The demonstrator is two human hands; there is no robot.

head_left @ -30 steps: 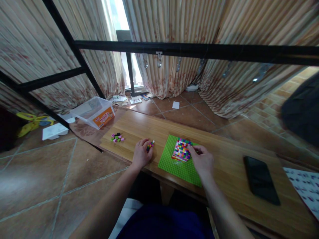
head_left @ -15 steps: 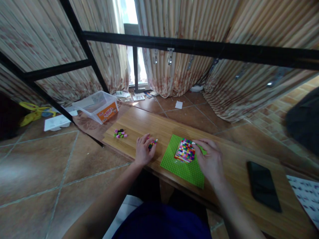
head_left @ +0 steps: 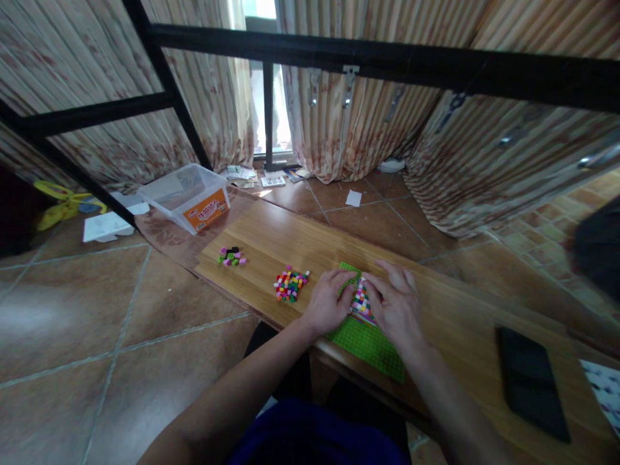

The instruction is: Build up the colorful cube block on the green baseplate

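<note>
A green baseplate (head_left: 371, 342) lies on the wooden table (head_left: 450, 310) with a block of many-coloured small bricks (head_left: 361, 302) built on it. My left hand (head_left: 328, 302) rests on the plate's left side, fingers stretched toward the block. My right hand (head_left: 396, 303) lies over the block's right side with fingers spread and pressing on it. A loose pile of mixed coloured bricks (head_left: 289, 285) sits just left of my left hand. Farther left lies a small heap of pink, green and black bricks (head_left: 231, 256).
A black phone (head_left: 533, 382) lies on the table at the right, with a printed sheet (head_left: 605, 387) beyond it. A clear plastic box with an orange label (head_left: 186, 205) stands on the floor at the left. A black metal frame (head_left: 387, 61) crosses overhead; curtains hang behind.
My left hand left the loose brick pile and moved right onto the baseplate beside the block. My right hand shifted to lie over the block. The camera tilted down slightly.
</note>
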